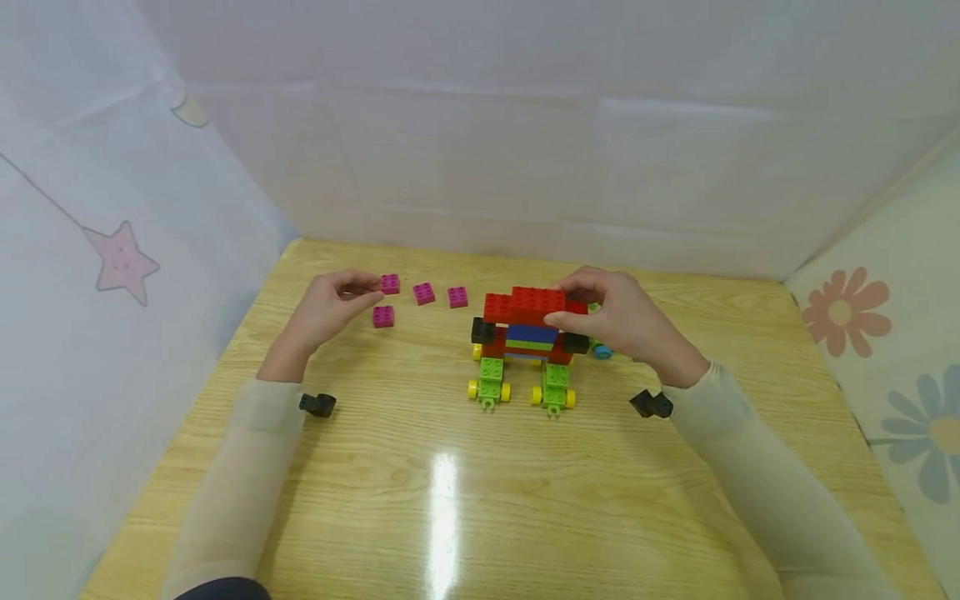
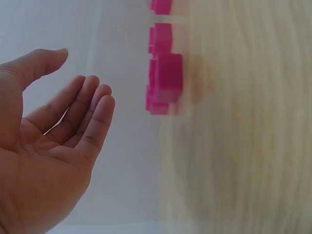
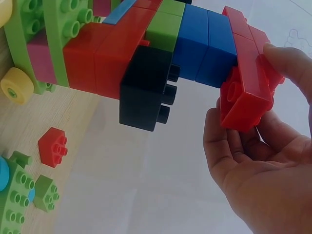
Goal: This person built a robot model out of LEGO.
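My left hand (image 1: 328,310) hovers beside several pink bricks (image 1: 383,317) at the table's left rear. Its fingers are relaxed with thumb apart, and the left wrist view shows nothing in the palm (image 2: 48,165). Mid-table stands a vehicle-like build of toy bricks, with lime green wheeled bases (image 1: 491,379), blue bricks (image 1: 532,335) in the middle and a black brick (image 3: 146,87) jutting from the side. A red brick (image 1: 537,302) tops it. My right hand (image 1: 626,321) grips the red bricks at the top, thumb on one side and fingers on the other.
Small black bricks lie near the left forearm (image 1: 318,405) and the right cuff (image 1: 651,404). Behind the right hand, a green wheeled base (image 3: 17,195), a small green brick (image 3: 46,194) and a red brick (image 3: 52,147) rest on the table. White cloth (image 1: 465,167) hangs along the back.
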Action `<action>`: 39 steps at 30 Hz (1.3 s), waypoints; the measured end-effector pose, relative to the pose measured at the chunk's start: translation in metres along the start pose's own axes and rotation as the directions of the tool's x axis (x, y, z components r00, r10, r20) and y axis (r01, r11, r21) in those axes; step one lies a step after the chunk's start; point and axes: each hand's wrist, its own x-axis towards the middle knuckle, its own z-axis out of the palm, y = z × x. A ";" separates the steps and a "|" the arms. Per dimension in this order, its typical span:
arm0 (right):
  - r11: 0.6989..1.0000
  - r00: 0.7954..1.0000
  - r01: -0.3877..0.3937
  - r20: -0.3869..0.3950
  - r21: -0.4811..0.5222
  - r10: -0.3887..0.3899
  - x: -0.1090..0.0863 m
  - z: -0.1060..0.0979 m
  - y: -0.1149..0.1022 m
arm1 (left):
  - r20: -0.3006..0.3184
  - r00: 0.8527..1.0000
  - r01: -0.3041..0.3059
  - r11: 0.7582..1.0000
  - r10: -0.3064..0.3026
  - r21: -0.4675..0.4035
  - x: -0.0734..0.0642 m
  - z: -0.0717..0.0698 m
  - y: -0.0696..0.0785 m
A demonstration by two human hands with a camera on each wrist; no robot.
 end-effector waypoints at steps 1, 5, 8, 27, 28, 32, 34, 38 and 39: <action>1.000 1.000 0.000 0.000 0.002 0.000 0.000 0.000 0.000 | 0.007 1.000 0.011 1.000 -0.011 0.008 0.000 -0.001 -0.005; 1.000 1.000 0.006 0.001 0.002 -0.006 0.000 0.000 0.002 | 0.047 0.998 0.043 0.999 -0.044 0.034 0.002 -0.003 -0.020; 1.000 1.000 0.011 0.002 -0.003 -0.011 0.000 -0.001 0.002 | 0.079 0.995 0.053 0.997 -0.057 0.050 0.005 -0.003 -0.029; 0.999 0.999 0.033 0.000 -0.006 -0.033 -0.001 0.000 0.005 | 0.139 0.984 0.088 0.983 -0.111 0.164 0.014 0.011 -0.030; 0.999 0.999 0.035 0.000 -0.005 -0.035 -0.001 0.000 0.005 | 0.139 0.984 0.087 0.982 -0.111 0.169 0.014 0.011 -0.029; 0.999 0.999 0.041 0.001 -0.002 -0.041 -0.001 0.000 0.005 | 0.140 0.984 0.085 0.977 -0.113 0.194 0.014 0.011 -0.029; 0.999 0.999 0.041 0.001 -0.001 -0.041 -0.001 0.000 0.004 | 0.143 0.983 0.082 0.975 -0.113 0.207 0.014 0.011 -0.028; 0.999 0.999 0.035 -0.002 0.003 -0.035 -0.001 -0.001 0.004 | 0.145 0.984 0.073 0.973 -0.107 0.220 0.014 0.011 -0.027; 0.999 0.999 0.034 -0.002 0.005 -0.034 -0.001 -0.001 0.004 | 0.145 0.984 0.071 0.973 -0.105 0.220 0.014 0.011 -0.027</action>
